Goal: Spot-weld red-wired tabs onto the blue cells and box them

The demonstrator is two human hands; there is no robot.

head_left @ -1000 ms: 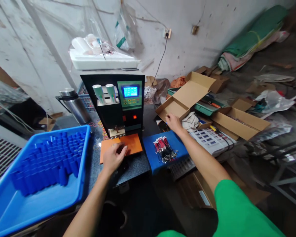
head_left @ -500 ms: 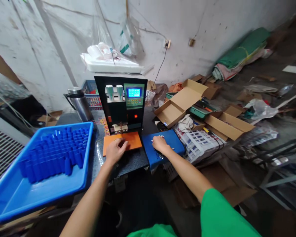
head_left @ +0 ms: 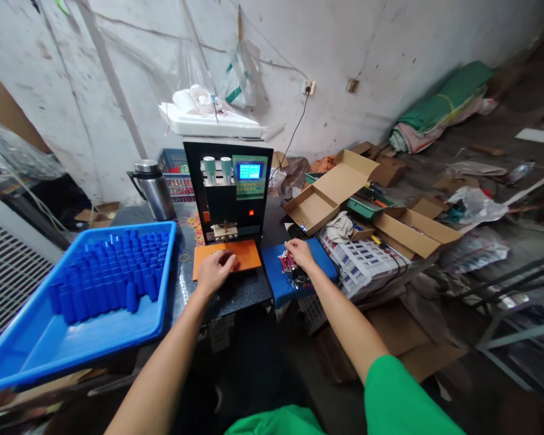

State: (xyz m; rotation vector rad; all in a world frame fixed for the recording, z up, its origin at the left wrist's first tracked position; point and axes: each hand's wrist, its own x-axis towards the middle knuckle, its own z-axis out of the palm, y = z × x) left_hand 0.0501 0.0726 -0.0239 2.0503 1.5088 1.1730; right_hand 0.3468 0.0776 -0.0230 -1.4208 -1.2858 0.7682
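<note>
My left hand [head_left: 215, 270] rests on the orange plate [head_left: 247, 255] in front of a black machine [head_left: 222, 205] with a lit blue screen. Its fingers are curled and the thumb points right; whatever lies inside the curl is hidden. Over the blue cloth-like surface [head_left: 320, 257] to the right, my right hand [head_left: 300, 255] is closed in a pinch, with something tiny and pale at the fingertips. Just beneath it lies a pile of small red and black wire pieces [head_left: 288, 261] with shiny ends. Two metal pins of the machine stand above the plate's back edge.
On the left, a blue tray [head_left: 95, 347] holds many upright blue cylinders [head_left: 113, 272]. Behind it stand a steel jug [head_left: 156, 190] and a crate [head_left: 179, 178]. Rubber bands [head_left: 193, 226] lie beside the machine. Cardboard boxes [head_left: 329, 193] and a white basket [head_left: 358, 260] are at right.
My right hand has shifted slightly up and away from the wire pile, showing more of the red pieces. My left hand stays on the orange plate. The whole view has tilted a little.
</note>
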